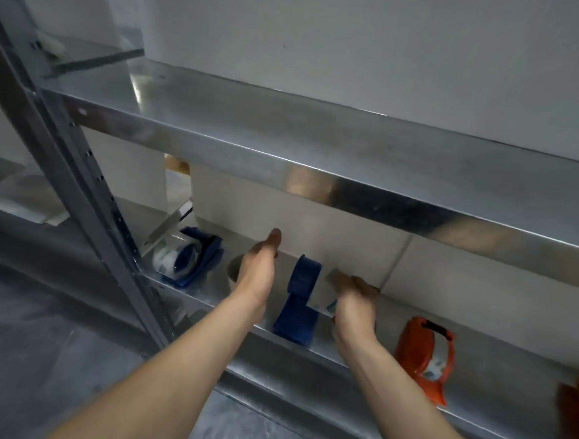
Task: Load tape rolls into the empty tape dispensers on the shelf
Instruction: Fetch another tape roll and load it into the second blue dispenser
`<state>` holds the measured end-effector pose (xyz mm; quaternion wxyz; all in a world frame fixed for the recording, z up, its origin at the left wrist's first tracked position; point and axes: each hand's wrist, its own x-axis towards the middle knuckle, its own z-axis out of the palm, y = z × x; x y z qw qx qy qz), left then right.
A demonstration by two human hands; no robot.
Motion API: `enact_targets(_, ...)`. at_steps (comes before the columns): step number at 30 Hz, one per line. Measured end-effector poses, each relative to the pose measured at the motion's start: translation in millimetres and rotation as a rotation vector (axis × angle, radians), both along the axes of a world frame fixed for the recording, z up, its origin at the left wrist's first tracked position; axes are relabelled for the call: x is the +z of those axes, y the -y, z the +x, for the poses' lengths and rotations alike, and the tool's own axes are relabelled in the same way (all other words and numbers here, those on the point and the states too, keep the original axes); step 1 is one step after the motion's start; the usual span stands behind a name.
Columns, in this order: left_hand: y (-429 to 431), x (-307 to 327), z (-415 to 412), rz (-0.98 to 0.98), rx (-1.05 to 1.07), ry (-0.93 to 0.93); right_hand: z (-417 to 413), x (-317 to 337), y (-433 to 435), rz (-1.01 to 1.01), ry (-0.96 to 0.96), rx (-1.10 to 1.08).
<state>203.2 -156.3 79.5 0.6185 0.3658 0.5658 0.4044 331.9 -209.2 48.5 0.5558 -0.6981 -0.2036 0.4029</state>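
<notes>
Head view, lower shelf [308,346]: left hand [257,268] laid loosely over roll [232,272], fingers fairly straight, not clasping. Right hand [354,300] curled against pale item [331,307]; grip impossible to tell. Between them, empty blue dispenser [299,297], upright at near edge. Likely trouble: knocked off by a wrist, or roll nudged away.

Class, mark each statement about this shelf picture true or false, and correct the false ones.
1. The middle blue dispenser is between the left hand and the right hand. True.
2. The orange dispenser is left of both hands. False: it is right of them.
3. The far-left blue dispenser holds a roll. True.
4. The shelves are wooden. False: metal.
5. The right hand lies flat. False: its fingers curl round a pale object.
</notes>
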Motion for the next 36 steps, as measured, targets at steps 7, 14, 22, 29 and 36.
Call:
enact_targets(7, -20.9, -8.5, 1.8, -0.03, -0.167, -0.028, -13.3, -6.4, -1.7, -0.002, -0.01, -0.153)
enact_targets(14, -25.0, -7.7, 11.6, -0.082, -0.334, -0.107, -17.8, -12.9, -4.3, -0.024, 0.008, -0.187)
enact_targets(22, -39.1, -24.8, 14.2, -0.156, -0.281, -0.133, -23.5, -17.1, -16.1, -0.07, -0.026, -0.12)
enact_targets(29, -42.0, -27.0, 19.0, -0.19, -0.249, -0.078, -23.2, -17.0, -23.0, -0.073, -0.008, -0.022)
enact_targets(36, -36.1, -22.1, 26.2, -0.203, -0.228, 0.008, -30.9, -23.5, -28.6, -0.063, 0.097, 0.157)
